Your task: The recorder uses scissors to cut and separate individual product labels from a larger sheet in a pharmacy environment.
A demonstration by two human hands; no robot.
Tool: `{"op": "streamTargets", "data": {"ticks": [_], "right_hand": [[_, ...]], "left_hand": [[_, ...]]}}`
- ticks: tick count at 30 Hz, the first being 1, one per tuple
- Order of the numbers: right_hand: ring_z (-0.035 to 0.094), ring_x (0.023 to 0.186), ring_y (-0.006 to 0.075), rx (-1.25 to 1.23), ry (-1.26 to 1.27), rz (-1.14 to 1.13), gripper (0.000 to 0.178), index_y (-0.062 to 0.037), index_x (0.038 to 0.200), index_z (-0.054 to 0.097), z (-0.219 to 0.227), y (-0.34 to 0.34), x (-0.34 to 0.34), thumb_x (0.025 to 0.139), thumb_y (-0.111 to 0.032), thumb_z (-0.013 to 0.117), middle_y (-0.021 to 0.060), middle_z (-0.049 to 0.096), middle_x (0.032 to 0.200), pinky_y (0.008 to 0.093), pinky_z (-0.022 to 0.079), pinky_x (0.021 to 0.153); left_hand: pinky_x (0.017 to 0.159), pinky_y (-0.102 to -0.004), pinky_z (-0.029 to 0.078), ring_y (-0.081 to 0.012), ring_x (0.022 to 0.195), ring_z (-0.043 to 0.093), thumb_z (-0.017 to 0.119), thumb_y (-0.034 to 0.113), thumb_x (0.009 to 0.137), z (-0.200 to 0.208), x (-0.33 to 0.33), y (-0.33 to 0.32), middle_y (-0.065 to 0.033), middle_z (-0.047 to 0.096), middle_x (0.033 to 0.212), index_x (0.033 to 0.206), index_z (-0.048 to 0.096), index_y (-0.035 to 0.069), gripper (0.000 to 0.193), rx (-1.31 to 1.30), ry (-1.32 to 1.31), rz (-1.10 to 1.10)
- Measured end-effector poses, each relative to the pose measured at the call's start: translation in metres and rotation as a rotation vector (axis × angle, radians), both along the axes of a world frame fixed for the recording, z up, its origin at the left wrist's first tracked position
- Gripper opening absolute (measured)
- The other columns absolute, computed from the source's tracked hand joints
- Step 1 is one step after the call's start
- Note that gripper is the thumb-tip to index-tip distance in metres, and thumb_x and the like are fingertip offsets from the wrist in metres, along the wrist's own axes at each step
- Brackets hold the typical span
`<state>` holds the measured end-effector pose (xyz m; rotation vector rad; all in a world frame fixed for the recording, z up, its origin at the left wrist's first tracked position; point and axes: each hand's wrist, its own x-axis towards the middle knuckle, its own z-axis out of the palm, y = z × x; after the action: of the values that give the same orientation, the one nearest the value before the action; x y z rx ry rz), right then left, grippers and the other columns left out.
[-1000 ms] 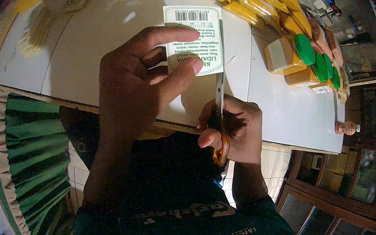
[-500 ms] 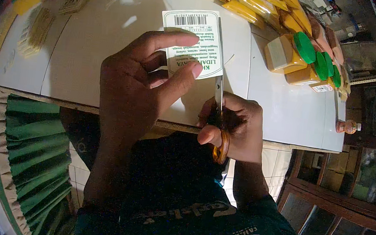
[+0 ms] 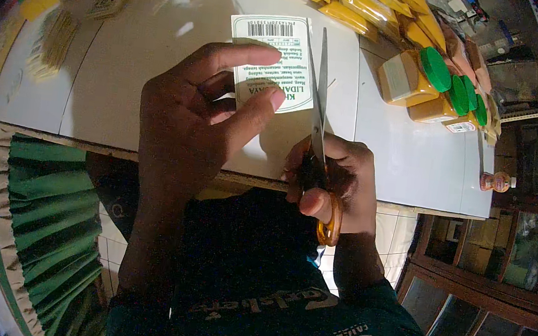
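Note:
Between the thumb and fingers of my left hand (image 3: 199, 109) is a white paper label (image 3: 273, 37) with green print and a barcode, seen upside down. My right hand (image 3: 341, 180) grips a pair of scissors (image 3: 320, 100) with amber-coloured handles. The blades point away from me, just right of the label's right edge, and a narrow gap shows between blade and paper. Both hands are above the near edge of the white table (image 3: 200, 18).
Yellow filled packets (image 3: 359, 8) are piled at the back. Jars with green lids (image 3: 411, 78) stand at the right, and a small bottle (image 3: 497, 182) lies at the right edge. Stacked labels (image 3: 53, 41) lie on the left. Green curtain fabric (image 3: 52, 208) hangs below the table.
The scissors have moved right, away from the label's edge, and their blades now show in full. A strip at the label's right edge has come away. My left hand has barely shifted.

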<state>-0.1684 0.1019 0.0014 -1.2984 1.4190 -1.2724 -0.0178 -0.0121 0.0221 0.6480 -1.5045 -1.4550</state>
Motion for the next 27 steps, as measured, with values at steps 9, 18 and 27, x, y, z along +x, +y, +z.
{"op": "streamTargets", "data": {"ticks": [9, 18, 27], "right_hand": [[0.051, 0.063, 0.0085, 0.002, -0.098, -0.056, 0.051, -0.0010, 0.087, 0.064, 0.003, 0.002, 0.003, 0.067, -0.045, 0.081, 0.0009, 0.059, 0.068, 0.0238, 0.040, 0.057], [0.055, 0.072, 0.0085, -0.102, -0.201, -0.112, 0.055, 0.0036, 0.102, 0.064, 0.007, 0.000, 0.009, 0.069, -0.036, 0.082, 0.0040, 0.064, 0.078, 0.0246, 0.044, 0.064], [0.057, 0.063, 0.0086, -0.030, -0.451, -0.172, 0.048, -0.0016, 0.078, 0.061, 0.002, -0.003, 0.001, 0.065, -0.042, 0.084, 0.0011, 0.060, 0.071, 0.0222, 0.045, 0.057]], "left_hand": [[0.076, -0.0267, 0.055, -0.0160, 0.088, 0.065, 0.067, -0.004, 0.077, 0.005, 0.005, 0.013, -0.0097, 0.066, 0.095, 0.104, 0.062, 0.002, 0.029, 0.016, -0.149, -0.116], [0.079, -0.0269, 0.054, -0.0161, 0.092, 0.064, 0.066, -0.008, 0.075, 0.001, 0.006, 0.019, -0.0106, 0.063, 0.102, 0.103, 0.062, 0.001, 0.029, 0.011, -0.067, -0.140], [0.083, -0.0269, 0.049, -0.0140, 0.094, 0.060, 0.055, -0.010, 0.081, 0.001, 0.010, 0.012, -0.0097, 0.063, 0.102, 0.104, 0.062, 0.001, 0.027, -0.048, -0.152, -0.083]]}}
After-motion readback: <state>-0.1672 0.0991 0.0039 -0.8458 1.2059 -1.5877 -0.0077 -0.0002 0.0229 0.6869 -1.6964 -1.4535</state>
